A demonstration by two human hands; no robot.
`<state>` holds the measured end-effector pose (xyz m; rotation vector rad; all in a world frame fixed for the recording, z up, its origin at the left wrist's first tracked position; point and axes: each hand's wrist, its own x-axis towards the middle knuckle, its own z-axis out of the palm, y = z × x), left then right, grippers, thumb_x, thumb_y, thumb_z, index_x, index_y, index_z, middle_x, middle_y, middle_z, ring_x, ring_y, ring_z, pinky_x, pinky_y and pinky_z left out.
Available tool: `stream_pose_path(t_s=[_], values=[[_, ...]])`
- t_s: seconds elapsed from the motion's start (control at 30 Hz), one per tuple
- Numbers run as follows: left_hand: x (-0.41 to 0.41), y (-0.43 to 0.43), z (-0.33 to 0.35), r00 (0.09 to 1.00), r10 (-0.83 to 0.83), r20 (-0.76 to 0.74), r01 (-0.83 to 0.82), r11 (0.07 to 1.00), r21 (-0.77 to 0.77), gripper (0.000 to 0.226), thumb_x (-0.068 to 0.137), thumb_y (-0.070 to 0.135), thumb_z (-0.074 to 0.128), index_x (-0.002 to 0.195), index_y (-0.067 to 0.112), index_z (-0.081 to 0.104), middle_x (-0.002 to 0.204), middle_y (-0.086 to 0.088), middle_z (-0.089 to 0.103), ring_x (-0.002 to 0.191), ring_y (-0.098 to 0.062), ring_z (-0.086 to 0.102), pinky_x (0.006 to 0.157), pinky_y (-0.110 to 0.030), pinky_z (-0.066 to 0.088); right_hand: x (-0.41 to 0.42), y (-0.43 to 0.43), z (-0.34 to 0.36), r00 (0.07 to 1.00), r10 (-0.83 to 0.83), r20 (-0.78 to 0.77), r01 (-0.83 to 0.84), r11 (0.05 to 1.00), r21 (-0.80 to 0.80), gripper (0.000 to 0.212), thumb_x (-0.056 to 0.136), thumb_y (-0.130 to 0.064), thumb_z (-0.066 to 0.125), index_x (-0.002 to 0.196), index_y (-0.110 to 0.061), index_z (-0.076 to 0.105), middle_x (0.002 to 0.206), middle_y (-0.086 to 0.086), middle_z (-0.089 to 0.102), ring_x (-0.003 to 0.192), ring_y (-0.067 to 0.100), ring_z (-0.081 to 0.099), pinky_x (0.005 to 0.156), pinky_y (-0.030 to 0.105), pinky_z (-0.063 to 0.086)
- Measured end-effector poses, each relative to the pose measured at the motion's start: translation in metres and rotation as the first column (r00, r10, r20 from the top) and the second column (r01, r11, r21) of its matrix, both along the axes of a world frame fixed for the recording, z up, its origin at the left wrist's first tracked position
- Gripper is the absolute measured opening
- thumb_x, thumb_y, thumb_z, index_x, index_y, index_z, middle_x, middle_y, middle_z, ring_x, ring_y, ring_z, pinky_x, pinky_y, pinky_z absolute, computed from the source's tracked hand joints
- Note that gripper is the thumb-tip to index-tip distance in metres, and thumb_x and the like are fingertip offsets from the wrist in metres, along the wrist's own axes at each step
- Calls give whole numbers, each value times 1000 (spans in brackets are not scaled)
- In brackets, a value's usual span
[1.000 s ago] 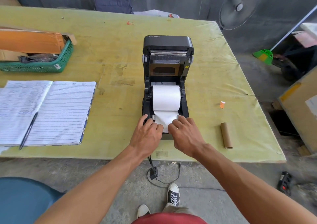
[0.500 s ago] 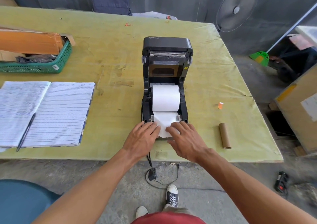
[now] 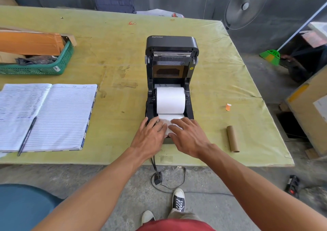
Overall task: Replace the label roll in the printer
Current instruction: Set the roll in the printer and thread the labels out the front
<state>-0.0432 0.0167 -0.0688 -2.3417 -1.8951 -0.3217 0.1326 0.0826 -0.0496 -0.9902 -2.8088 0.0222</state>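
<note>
The black plastic label printer (image 3: 171, 82) reads "Xprinter" on its raised lid. In its open bay sits the white paper label roll (image 3: 170, 100) — long axis across the printer, loose end fed toward the person. At the printer's front edge, the left hand (image 3: 150, 138) and right hand (image 3: 189, 138) lie flat, fingers spread, pressing that paper end — gripping nothing.

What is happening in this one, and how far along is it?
A person is loading a printer on the table. Its lid stands open and a fresh white roll sits in the bay. The left hand and right hand lie flat on the paper's leading end, pressing it over the front edge. An empty cardboard core lies on the table to the right. The lid is not yet shut.
</note>
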Motion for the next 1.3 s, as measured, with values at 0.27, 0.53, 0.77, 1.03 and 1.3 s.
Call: stream_pose_path(t_s=[0.27,0.53,0.77,1.03,1.3], values=[[-7,-6,-6,990,-132,46,124,981,150,18,85,8,72,102,4,74,106,-8,74,106,-27,65,92,-41,51,-21,18,17,997,-26,77,42,975,-219,61,90,1,52,146,-23,46,152,4,44,127,30,45,99,45,44],[-1,-5,-10,991,-79,106,70,994,79,30,79,-2,74,109,1,70,113,-15,71,111,-32,63,93,-46,52,-46,39,33,947,50,316,-3,989,-148,48,102,-14,40,144,-35,46,118,7,50,103,28,49,78,39,45],[3,-4,-6,992,-28,126,25,999,29,35,83,-3,45,109,3,68,114,-13,70,115,-31,59,95,-50,49,-38,44,37,959,113,258,-65,981,-185,51,98,-9,47,142,-34,52,120,3,57,106,26,56,77,36,48],[-4,-7,-5,991,-64,119,59,997,45,33,78,-4,71,109,5,72,113,-9,72,110,-29,64,95,-51,50,-41,51,42,939,171,299,-125,978,-166,46,101,-11,45,138,-36,57,115,1,59,98,25,60,70,34,46],[-4,-13,-3,995,-83,47,76,989,127,27,81,1,66,106,6,74,107,-8,74,102,-26,67,91,-44,51,-45,53,42,911,164,378,-84,972,-219,52,102,-10,40,146,-38,44,113,1,55,97,25,58,68,34,41]])
